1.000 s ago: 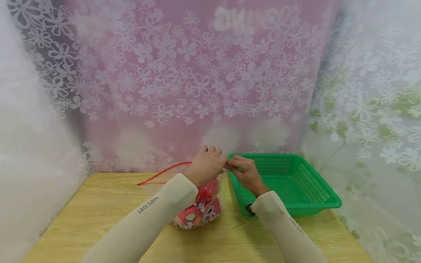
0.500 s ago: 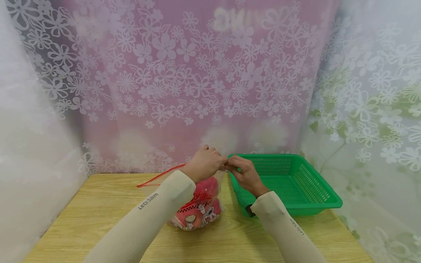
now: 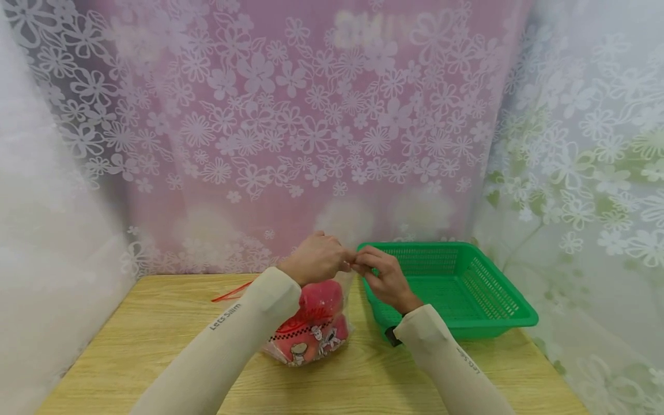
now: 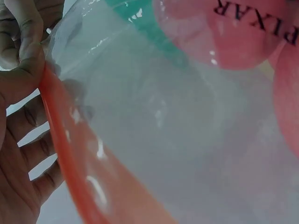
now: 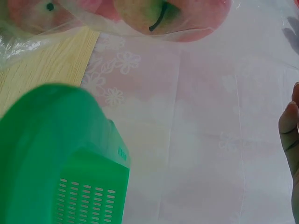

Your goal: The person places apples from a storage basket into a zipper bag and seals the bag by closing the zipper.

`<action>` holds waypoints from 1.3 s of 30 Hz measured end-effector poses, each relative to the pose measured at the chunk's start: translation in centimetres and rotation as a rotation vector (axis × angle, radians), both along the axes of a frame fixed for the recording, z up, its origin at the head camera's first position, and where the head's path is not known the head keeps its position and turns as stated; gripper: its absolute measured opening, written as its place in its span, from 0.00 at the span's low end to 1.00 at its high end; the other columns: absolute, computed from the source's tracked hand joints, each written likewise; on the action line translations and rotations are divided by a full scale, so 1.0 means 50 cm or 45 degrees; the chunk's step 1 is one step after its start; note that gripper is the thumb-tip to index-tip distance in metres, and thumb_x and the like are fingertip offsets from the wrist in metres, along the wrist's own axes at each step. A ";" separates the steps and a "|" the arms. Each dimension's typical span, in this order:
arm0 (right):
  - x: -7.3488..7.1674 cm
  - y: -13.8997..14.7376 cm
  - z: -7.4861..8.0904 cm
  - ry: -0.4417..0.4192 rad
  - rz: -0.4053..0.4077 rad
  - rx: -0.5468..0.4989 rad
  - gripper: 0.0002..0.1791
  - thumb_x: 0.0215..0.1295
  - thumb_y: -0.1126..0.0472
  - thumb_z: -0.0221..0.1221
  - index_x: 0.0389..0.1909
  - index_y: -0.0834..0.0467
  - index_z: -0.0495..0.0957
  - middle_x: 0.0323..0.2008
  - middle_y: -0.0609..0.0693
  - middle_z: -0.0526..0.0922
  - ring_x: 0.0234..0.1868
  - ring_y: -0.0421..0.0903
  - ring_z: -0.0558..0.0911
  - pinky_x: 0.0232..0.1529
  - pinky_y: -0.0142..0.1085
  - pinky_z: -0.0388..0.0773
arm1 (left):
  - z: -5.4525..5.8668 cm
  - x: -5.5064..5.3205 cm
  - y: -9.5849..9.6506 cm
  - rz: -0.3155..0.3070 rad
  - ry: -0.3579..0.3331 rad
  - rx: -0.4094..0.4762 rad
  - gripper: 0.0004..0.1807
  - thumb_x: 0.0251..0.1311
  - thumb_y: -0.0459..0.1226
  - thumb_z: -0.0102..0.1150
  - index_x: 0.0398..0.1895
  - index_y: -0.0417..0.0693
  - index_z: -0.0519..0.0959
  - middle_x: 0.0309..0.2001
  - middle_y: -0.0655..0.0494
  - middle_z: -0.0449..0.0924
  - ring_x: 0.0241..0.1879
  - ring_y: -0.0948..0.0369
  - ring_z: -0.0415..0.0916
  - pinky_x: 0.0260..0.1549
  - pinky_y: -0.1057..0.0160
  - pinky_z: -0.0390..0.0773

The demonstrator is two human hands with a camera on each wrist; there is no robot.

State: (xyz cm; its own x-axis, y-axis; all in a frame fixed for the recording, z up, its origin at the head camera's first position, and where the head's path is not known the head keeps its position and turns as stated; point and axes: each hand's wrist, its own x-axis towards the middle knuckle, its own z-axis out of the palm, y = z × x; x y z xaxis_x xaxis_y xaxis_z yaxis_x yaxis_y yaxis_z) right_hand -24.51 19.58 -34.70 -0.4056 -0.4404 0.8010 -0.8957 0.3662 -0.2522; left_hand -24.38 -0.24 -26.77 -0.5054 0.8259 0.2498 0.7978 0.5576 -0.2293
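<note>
A clear zip bag (image 3: 311,340) with a red zip edge (image 3: 228,295) and printed figures stands on the table, holding several red apples (image 5: 187,18). My left hand (image 3: 317,258) is above the bag. In the left wrist view its thumb and finger pinch the red edge, with the other fingers spread behind it. My right hand (image 3: 386,279) meets the left fingertips at the bag's upper right corner, its thumb and fingers pinched together there. The left forearm covers part of the bag's mouth. Only a sliver of a hand shows at the right wrist view's right side.
A green slotted plastic basket (image 3: 519,314) stands to the right, behind and beside my right forearm. The wooden table (image 3: 129,340) lies beneath everything. Flowered curtains (image 3: 311,144) hang at the back and both sides.
My left hand has shifted a little left, and the forearm now covers more of the red edge. Less of the bag's mouth shows. The right hand stays almost in place.
</note>
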 end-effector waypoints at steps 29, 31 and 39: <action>-0.005 0.006 -0.003 -0.033 -0.046 -0.072 0.08 0.61 0.77 0.59 0.32 0.62 0.81 0.34 0.55 0.79 0.28 0.43 0.76 0.30 0.32 0.74 | -0.076 -0.001 -0.280 0.278 -0.320 0.175 0.03 0.63 0.41 0.61 0.32 0.57 0.82 0.29 0.63 0.82 0.26 0.65 0.76 0.27 0.61 0.78; -0.003 0.004 0.000 -0.035 -0.054 -0.061 0.08 0.61 0.77 0.59 0.32 0.62 0.81 0.33 0.57 0.79 0.27 0.44 0.76 0.30 0.31 0.74 | -0.078 0.001 -0.300 0.300 -0.329 0.165 0.03 0.63 0.41 0.61 0.32 0.58 0.82 0.29 0.64 0.82 0.26 0.66 0.76 0.26 0.61 0.78; 0.044 -0.016 0.049 0.008 -0.056 -0.054 0.12 0.53 0.84 0.60 0.29 0.65 0.80 0.30 0.58 0.78 0.24 0.47 0.75 0.28 0.30 0.73 | -0.079 0.009 -0.365 0.361 -0.402 0.151 0.02 0.63 0.40 0.61 0.33 0.57 0.82 0.28 0.63 0.81 0.22 0.69 0.71 0.21 0.64 0.73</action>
State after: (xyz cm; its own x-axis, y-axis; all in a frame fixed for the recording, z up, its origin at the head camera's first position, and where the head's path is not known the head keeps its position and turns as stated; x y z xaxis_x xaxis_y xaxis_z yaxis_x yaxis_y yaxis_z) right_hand -22.30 18.78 -32.25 -0.4186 -0.3875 0.8213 -0.8806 0.3944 -0.2628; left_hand -23.93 -18.48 -30.73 -0.7746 0.6186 0.1317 0.6303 0.7722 0.0799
